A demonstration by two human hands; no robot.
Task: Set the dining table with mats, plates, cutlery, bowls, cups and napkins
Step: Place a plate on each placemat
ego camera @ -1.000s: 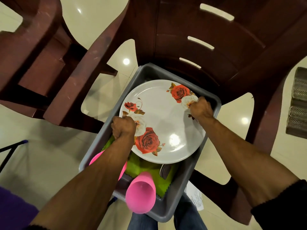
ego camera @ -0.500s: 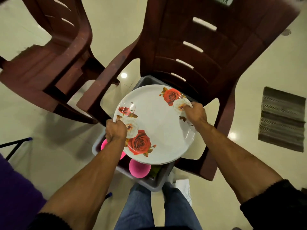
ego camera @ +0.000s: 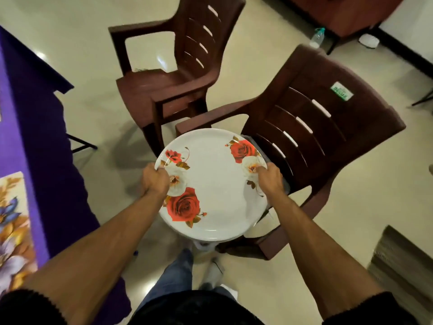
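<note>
**Both hands hold a stack of rose plates above the chair**

Head view: In the middle of the frame a round white plate [ego camera: 215, 184] with red and white roses is held in the air, roughly level, in front of the person. A second rim shows just beneath its lower edge, so it tops a small stack; how many lie under it cannot be told.

The left hand [ego camera: 154, 181] has its grip clenched on the plate's left rim, thumb on top by the white rose and fingers curled under. The right hand [ego camera: 269, 180] grasps the right rim the same way, thumb over the rose print at the upper right. Both forearms reach in from the lower corners, with dark sleeves at the bottom edge.

Behind and to the right of the plate stands a dark brown plastic chair [ego camera: 323, 127] with a slatted back and a green label. A sliver of a grey tub [ego camera: 284, 184] on its seat shows just right of the right hand. A second brown chair [ego camera: 178, 73] stands in the upper middle of the frame, well apart from the plate.

Along the left edge runs the worktop under a purple cloth [ego camera: 35, 127], and a flowered mat [ego camera: 14, 231] lies on it at the lower left. A clear bottle [ego camera: 316, 38] stands on the pale tiled floor at the upper right. A striped doormat [ego camera: 403, 268] lies at the lower right. The person's jeans show at the bottom centre.
</note>
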